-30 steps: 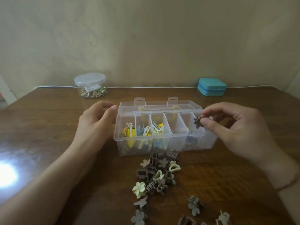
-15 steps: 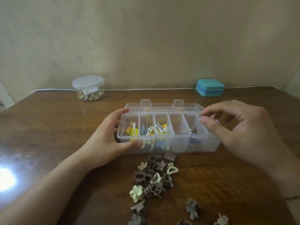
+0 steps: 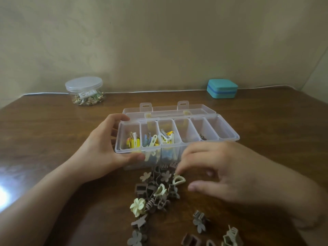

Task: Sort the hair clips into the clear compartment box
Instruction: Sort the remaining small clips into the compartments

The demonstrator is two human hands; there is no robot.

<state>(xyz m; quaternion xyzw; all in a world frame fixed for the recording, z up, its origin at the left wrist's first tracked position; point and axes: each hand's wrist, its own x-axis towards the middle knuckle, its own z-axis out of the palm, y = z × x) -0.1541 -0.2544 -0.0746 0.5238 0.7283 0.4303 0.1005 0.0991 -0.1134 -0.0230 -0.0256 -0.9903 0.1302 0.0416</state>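
The clear compartment box point(image 3: 229, 134) stands open mid-table, its lid folded back. Its three left compartments hold yellow, blue and white clips; a dark clip point(image 3: 202, 138) lies in the fifth. My left hand point(image 3: 104, 150) grips the box's left end, thumb on the front wall. In front of the box lies a pile of brown and cream hair clips point(image 3: 156, 190). My right hand point(image 3: 230, 173) hovers over the pile's right side, fingers spread, fingertips touching a cream half-round clip point(image 3: 178, 180). It holds nothing.
A clear round jar point(image 3: 84, 91) of small gold items stands at the back left. A teal case point(image 3: 221, 88) sits at the back right by the wall. More loose clips point(image 3: 200, 222) lie near the table's front edge.
My right hand let the dark flower clip fall into the fifth compartment, then came down and toward me onto the pile. My left hand moved from the box's back corner to gripping its left end.
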